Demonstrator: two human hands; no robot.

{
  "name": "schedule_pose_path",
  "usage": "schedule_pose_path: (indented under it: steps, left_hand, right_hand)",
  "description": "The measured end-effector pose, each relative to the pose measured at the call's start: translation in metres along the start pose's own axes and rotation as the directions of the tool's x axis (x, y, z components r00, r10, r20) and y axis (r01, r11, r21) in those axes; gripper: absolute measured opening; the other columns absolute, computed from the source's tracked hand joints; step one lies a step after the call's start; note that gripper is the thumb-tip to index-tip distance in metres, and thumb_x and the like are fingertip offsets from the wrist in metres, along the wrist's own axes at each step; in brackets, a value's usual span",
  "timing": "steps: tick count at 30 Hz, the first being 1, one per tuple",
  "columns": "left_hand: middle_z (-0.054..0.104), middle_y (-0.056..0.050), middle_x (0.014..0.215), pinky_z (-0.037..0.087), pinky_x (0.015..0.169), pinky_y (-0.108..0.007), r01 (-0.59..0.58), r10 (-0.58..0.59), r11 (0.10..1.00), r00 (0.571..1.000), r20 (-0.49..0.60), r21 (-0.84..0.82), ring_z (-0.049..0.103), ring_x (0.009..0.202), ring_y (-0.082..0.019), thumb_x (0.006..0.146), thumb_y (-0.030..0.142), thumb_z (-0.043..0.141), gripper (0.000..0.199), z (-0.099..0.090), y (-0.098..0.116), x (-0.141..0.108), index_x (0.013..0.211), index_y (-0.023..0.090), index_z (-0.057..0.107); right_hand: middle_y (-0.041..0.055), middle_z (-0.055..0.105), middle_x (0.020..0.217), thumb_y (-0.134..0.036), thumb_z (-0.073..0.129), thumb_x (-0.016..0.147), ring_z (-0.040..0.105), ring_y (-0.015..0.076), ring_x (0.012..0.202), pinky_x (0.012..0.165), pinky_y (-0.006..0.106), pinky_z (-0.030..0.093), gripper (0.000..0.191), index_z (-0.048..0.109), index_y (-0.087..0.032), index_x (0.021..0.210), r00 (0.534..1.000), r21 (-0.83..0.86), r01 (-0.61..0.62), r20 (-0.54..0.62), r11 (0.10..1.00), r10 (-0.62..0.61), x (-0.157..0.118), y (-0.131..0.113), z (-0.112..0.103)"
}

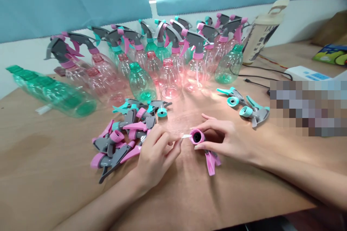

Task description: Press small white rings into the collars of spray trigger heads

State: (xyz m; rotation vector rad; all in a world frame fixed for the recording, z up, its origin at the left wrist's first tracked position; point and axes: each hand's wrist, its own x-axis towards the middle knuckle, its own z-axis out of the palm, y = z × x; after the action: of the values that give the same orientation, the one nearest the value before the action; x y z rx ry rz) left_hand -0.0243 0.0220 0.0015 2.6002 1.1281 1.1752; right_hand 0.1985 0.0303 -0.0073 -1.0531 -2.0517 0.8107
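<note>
My right hand (226, 137) grips a pink-and-grey spray head (197, 136) by its collar, with the round opening facing the camera and the pink trigger hanging below. Between the thumb and fingers of my left hand (159, 151) is a thin white tube (186, 136); its tip is at the left rim of the pink collar. Whether the tip is inside the opening I cannot tell. Beside my left hand lies a pile of spray heads (108, 144) in pink, teal and grey. Several teal-and-grey spray heads (245, 111) rest beyond my right hand.
Green and pink clear bottles (169, 83) stand across the back, several with spray heads on. Green bottles (54, 90) lie at the left. A tall cream cup (258, 36), black cables (260, 77) and a white box (307, 74) are at the right.
</note>
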Motion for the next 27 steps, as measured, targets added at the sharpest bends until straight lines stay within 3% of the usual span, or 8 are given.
schedule_pose_path:
  steps: [6,16,21,27]
  left_hand:
    - [0.051,-0.001,0.071,0.043,0.059,-0.025,0.004,-0.005,1.0,1.0,0.018,0.006,0.049,0.067,-0.013,0.088,0.014,0.054,0.009,0.0017,0.0013,0.0002,0.08,0.016,0.059]
    - [0.052,-0.001,0.072,0.044,0.059,-0.024,-0.123,0.128,0.987,0.991,0.048,-0.099,0.049,0.067,-0.012,0.087,0.008,0.054,0.011,0.003,0.0027,0.0011,0.089,0.015,0.062]
    - [0.051,0.0,0.072,0.043,0.056,-0.021,-0.105,0.109,0.993,0.992,0.069,-0.06,0.048,0.066,-0.011,0.09,0.009,0.048,0.023,0.0037,0.0004,-0.0015,0.098,0.019,0.066]
    - [0.049,0.0,0.077,0.043,0.052,-0.018,-0.121,0.124,0.991,0.991,0.05,-0.062,0.05,0.065,-0.009,0.092,0.012,0.046,0.021,0.0026,0.0033,0.0005,0.1,0.018,0.064]
  right_hand:
    - [-0.0038,0.073,0.09,-0.037,0.072,0.075,0.068,0.0128,0.078,0.113,0.045,0.027,0.027,0.067,-0.022,0.097,0.999,0.043,0.052,-0.004,0.998,-0.052,0.0,-0.0001,0.0034]
    - [-0.0054,0.073,0.081,-0.036,0.072,0.075,0.067,0.0114,0.072,0.111,0.045,0.028,0.026,0.066,-0.021,0.095,0.999,0.092,0.047,0.013,0.995,-0.048,0.0008,-0.0003,0.0049]
    - [-0.0046,0.072,0.079,-0.038,0.072,0.074,0.066,0.0119,0.069,0.11,0.047,0.029,0.028,0.066,-0.021,0.095,0.997,0.08,0.075,0.009,0.994,-0.076,0.0011,0.0005,0.0044]
    - [-0.0036,0.073,0.082,-0.039,0.072,0.074,0.065,0.0131,0.073,0.109,0.047,0.029,0.027,0.066,-0.021,0.095,0.998,0.073,0.052,0.023,0.996,-0.054,0.0006,-0.0005,0.003]
